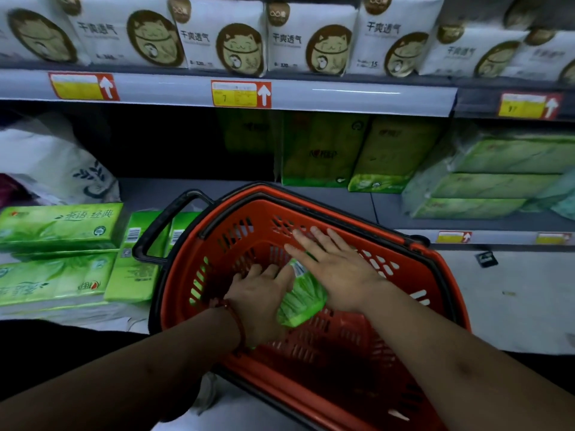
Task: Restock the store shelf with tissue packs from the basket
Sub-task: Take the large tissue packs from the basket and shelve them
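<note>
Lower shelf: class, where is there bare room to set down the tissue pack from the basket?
The widest bare patch of the lower shelf lies between the white patterned bag and the upright green packs, behind the basket. A smaller bare patch lies in front of those packs, beside the wrapped stacks. The top shelf is crowded with white packs.

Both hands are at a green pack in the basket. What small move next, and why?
Probably grip the green tissue pack and lift it clear of the red basket: the right hand lies flat on it, the left hand touches its edge, neither plainly grips.
</note>
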`<action>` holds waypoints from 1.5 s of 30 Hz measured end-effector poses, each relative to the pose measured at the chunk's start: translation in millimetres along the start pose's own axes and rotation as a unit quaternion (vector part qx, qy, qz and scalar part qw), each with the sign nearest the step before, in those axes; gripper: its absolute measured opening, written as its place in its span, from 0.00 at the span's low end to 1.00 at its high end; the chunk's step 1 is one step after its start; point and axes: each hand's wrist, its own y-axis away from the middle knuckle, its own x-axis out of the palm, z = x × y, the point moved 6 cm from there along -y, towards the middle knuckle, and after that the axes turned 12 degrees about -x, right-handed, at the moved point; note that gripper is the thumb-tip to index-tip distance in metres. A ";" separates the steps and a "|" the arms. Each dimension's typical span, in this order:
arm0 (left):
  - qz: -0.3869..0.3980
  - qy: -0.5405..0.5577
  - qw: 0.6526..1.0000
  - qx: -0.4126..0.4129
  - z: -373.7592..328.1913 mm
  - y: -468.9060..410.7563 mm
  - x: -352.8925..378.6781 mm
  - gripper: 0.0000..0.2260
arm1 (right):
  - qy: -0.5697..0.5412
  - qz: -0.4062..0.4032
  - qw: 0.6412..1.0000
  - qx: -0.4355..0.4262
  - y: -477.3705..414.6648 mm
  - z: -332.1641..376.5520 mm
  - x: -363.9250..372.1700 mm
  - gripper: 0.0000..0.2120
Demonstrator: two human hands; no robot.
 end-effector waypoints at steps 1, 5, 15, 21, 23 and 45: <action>-0.007 -0.009 1.000 0.018 -2.5 -0.4 1.2 0.30 | -0.004 0.018 1.000 -0.005 -0.8 0.1 3.3 0.57; -0.012 0.012 0.998 0.052 6.2 -15.6 0.5 0.35 | -0.071 0.060 0.994 0.049 7.6 -5.2 13.5 0.54; 0.022 -0.072 0.997 0.007 40.0 -62.5 13.5 0.54 | -0.203 0.061 0.955 0.207 37.2 -11.0 34.7 0.55; 0.042 -0.078 0.995 -0.043 25.3 -49.2 19.2 0.47 | -0.180 0.001 0.951 0.250 44.9 -45.0 37.8 0.63; 0.035 -0.086 0.994 -0.060 14.7 -40.5 21.8 0.48 | -0.169 -0.004 0.962 0.216 44.7 -51.1 42.8 0.65; 0.109 0.363 0.921 -0.086 101.1 -70.2 -17.6 0.42 | -0.436 -0.221 0.862 0.138 0.1 -53.4 12.2 0.47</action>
